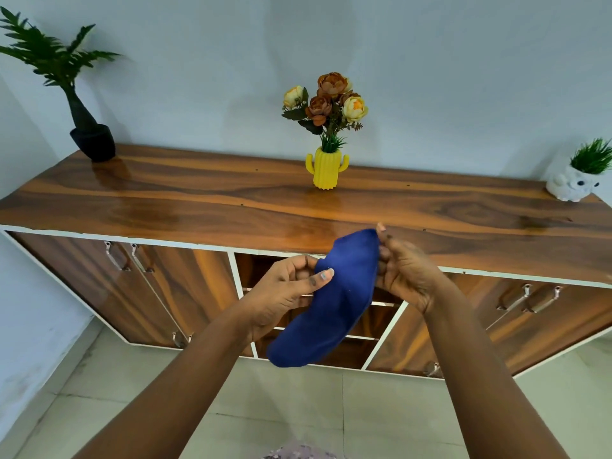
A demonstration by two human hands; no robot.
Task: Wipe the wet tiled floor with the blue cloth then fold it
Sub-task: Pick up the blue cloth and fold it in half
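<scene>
The blue cloth (334, 299) hangs in the air in front of the wooden cabinet, doubled over into a long, narrow shape that slopes down to the left. My left hand (284, 293) pinches its left edge between thumb and fingers. My right hand (407, 270) grips the upper right end, close to the cabinet's top edge. Below my arms lies the pale tiled floor (298, 399); I cannot tell whether it is wet.
A long wooden cabinet (231, 200) stands against the wall, with handled doors on both sides and open shelves in the middle. On it are a yellow cactus vase with flowers (327, 170), a dark potted plant (92, 140) at left and a white pot (571, 185) at right.
</scene>
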